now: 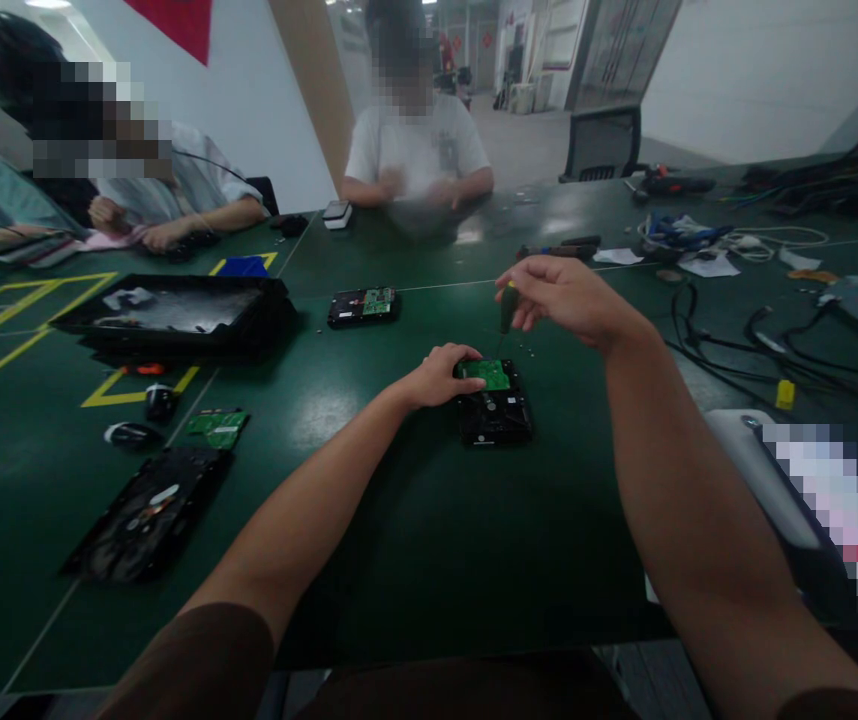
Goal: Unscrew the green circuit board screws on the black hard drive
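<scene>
Two hands: both work over one hard drive at the middle of the dark green tabletop.
Left hand: its grip is pressed down on the near-left corner of the drive, fingers curled over the edge of the green circuit board; it steadies rather than lifts.
Right hand: raised above and just right of the drive, its grip clenched around a screwdriver with a dark green handle.
Screwdriver: stands nearly upright, tip pointing down at the far edge of the circuit board; whether the tip touches a screw is too small to tell.
Hard drive: lies flat, black body, board side up, between the two forearms.
Second drive: lies flat farther back and to the left, also showing a green board, well apart from the hands.
Black tray: sits at the left over yellow floor-style marking tape, with pale scraps inside.
Loose board: a green one lies near the left, beside a dark opened casing.
Cables: black leads trail across the right side of the tabletop.
Other people: one person in a white shirt sits across, hands together at the far edge; another sleeve rests at the far left.
</scene>
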A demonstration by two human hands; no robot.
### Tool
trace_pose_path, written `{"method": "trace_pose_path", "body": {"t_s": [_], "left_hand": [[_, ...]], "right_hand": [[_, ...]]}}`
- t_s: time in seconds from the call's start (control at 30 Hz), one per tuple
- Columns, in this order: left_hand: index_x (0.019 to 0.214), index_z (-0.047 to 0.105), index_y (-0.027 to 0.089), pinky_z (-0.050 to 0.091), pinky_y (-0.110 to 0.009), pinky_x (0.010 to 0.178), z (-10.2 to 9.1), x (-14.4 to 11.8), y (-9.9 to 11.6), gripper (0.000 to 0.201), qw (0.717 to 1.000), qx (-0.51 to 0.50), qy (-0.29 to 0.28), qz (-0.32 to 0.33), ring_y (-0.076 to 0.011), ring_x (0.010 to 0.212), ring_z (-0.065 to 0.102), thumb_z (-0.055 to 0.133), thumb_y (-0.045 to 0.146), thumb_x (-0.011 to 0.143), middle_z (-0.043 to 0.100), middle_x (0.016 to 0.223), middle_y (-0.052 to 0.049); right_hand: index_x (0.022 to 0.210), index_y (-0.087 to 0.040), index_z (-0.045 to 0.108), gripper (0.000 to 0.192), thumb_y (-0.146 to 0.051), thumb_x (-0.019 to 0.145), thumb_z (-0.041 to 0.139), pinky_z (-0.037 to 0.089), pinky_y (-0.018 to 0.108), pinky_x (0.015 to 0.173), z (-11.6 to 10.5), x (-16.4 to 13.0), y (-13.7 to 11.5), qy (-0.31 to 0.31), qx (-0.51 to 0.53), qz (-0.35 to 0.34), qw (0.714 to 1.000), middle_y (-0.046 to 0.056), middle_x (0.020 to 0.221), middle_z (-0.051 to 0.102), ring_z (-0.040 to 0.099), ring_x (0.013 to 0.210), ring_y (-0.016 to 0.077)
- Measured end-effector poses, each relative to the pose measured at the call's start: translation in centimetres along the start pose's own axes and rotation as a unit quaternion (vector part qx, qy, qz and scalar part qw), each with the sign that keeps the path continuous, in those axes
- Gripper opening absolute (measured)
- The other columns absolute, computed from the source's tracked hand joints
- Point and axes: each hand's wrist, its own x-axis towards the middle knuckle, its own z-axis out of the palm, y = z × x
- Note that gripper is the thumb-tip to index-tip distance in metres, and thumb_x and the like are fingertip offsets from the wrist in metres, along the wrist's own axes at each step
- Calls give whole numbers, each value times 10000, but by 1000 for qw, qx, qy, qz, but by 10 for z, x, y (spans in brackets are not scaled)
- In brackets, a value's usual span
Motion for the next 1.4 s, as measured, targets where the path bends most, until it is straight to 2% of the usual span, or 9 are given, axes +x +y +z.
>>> {"method": "trace_pose_path", "body": {"t_s": [0.23,0.4,0.53,0.63,0.8,0.93,1.03,1.2,1.4], "left_hand": [[1373,598,237,447,-522,1092,-1,-1,2,596,1000,0,0,-7,-327,1239,556,674,554,875,622,1338,-122],[1380,595,241,445,-524,1095,-1,-1,2,603,1000,-4,-2,-10,-328,1241,558,681,550,870,620,1341,-120],[1378,598,251,439,-528,1101,-1,-1,2,592,1000,-4,-2,-9,-328,1251,557,679,549,873,626,1338,-112],[1371,603,242,438,-534,1101,-1,-2,3,589,1000,-7,-1,-10,-332,1252,554,684,542,871,628,1339,-119],[1377,600,237,429,-547,1109,-1,-3,5,591,1000,-6,2,-15,-342,1262,549,679,536,873,622,1349,-129],[1371,601,240,435,-522,1109,-1,-2,4,582,1000,-2,3,-6,-330,1251,557,675,537,876,627,1337,-119],[1374,598,245,441,-520,1101,-1,-1,3,585,1000,-1,2,-4,-327,1243,562,677,539,873,629,1335,-116],[1372,600,239,448,-519,1090,0,0,0,589,1000,-4,0,-2,-326,1233,565,674,544,873,627,1334,-122],[1371,600,253,441,-533,1098,-1,-1,2,583,1000,-6,-2,-8,-331,1251,555,677,544,873,623,1345,-119]], "right_hand": [[872,-199,691,268,-457,903,753,477,302,515,-1,1,-2,35,-72,-5,997,50,776,699,609,630,138],[898,-201,667,239,-433,954,682,425,302,456,1,1,-2,29,-31,22,999,83,986,762,599,562,107],[983,-212,690,270,-479,982,652,526,318,567,1,-2,-3,-6,8,12,1000,77,1009,746,650,630,123],[1001,-216,709,267,-479,966,682,526,319,590,-1,-3,-5,-19,-6,0,1000,57,913,724,647,661,136],[820,-211,682,260,-444,902,762,453,301,519,-3,-1,-4,34,-78,-2,996,33,715,671,579,611,134],[865,-204,672,257,-447,936,711,398,280,444,-1,1,-1,36,-50,14,998,70,908,759,564,551,102],[940,-202,686,308,-504,981,640,439,274,464,1,1,0,10,-20,10,1000,79,1001,768,590,576,100],[1023,-218,712,282,-491,962,676,509,296,566,-1,-2,-3,-19,0,9,1000,43,838,711,639,654,139],[843,-209,682,214,-403,917,735,427,297,496,-2,0,-1,36,-61,5,998,39,761,687,586,595,129]]}}
